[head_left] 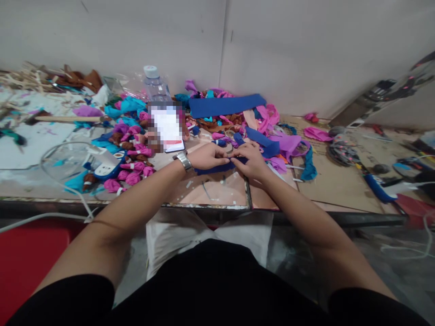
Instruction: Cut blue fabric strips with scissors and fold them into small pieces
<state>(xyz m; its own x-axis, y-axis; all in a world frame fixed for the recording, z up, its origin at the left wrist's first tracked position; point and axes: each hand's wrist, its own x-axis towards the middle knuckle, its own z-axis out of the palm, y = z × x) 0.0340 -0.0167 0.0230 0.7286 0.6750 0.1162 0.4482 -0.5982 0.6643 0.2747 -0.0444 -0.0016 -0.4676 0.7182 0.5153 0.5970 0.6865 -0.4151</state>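
Note:
A dark blue fabric strip (216,169) lies along the work table's front, under my two hands. My left hand (208,156), with a metal-banded watch on the wrist, pinches its upper edge, the thumb pointing right. From the other side my right hand (250,161) grips the same edge, fingers bent and nearly touching the left thumb. Whatever else lies between the fingertips is too small to make out. Just beyond the right hand are more blue strips (263,140) and a crumpled purple piece of fabric (288,144).
A phone (168,129) leans before a water bottle (157,86). Knotted pink and brown fabric bundles (134,167) crowd the left, near a blue-and-white corded device (109,165). A wooden-handled hammer (68,118) lies farther left. Another corded device (380,188) sits at right.

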